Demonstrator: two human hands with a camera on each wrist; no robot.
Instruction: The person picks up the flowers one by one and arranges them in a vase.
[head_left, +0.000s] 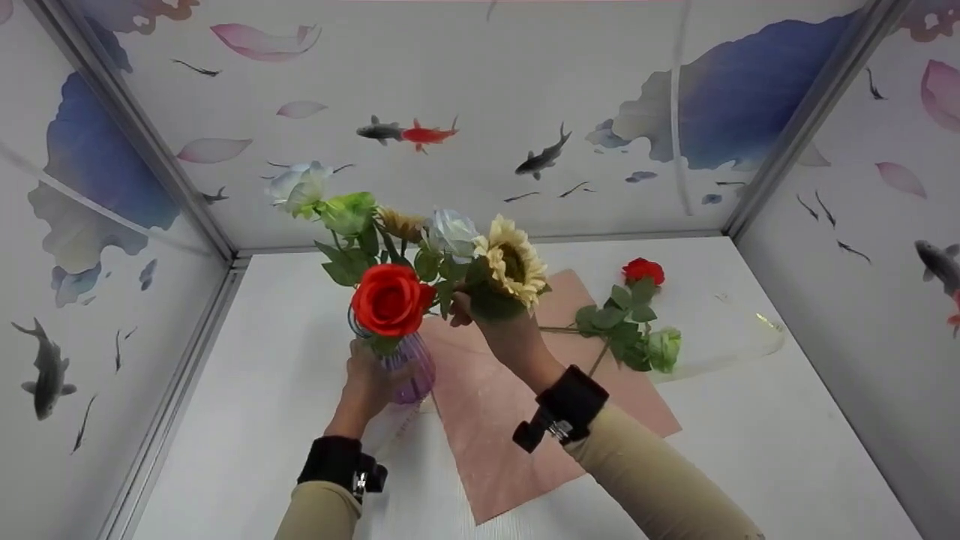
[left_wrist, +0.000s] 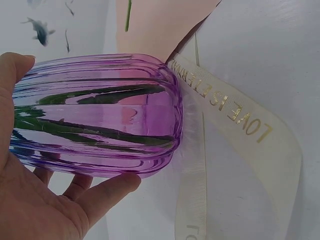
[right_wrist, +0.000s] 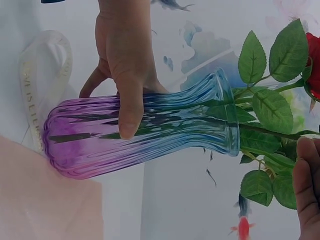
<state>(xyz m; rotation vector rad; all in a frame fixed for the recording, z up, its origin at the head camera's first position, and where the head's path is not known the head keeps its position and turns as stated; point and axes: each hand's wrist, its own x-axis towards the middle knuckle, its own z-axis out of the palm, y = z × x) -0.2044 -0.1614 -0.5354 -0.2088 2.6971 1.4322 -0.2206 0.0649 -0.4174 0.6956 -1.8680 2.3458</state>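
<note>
My left hand [head_left: 367,384] grips a ribbed glass vase [left_wrist: 115,107], purple at the base and blue toward the mouth; green stems show inside it. Above the rim spreads a bunch with a red rose [head_left: 391,300], a sunflower [head_left: 513,262], a pale blue rose [head_left: 451,234], a green rose [head_left: 349,213] and a white rose [head_left: 298,187]. My right hand [head_left: 517,346] is among the stems below the sunflower, its fingertips [right_wrist: 306,172] at a flower stem just past the vase mouth. The sunflower and leaves partly cover this hand in the head view.
Pink wrapping paper [head_left: 499,442] lies on the white table [head_left: 787,442]. Across its right side lie a red flower [head_left: 643,271] and another green rose [head_left: 664,349] on leafy stems. A cream ribbon with gold lettering [left_wrist: 240,112] lies near the vase base. Printed walls enclose the table.
</note>
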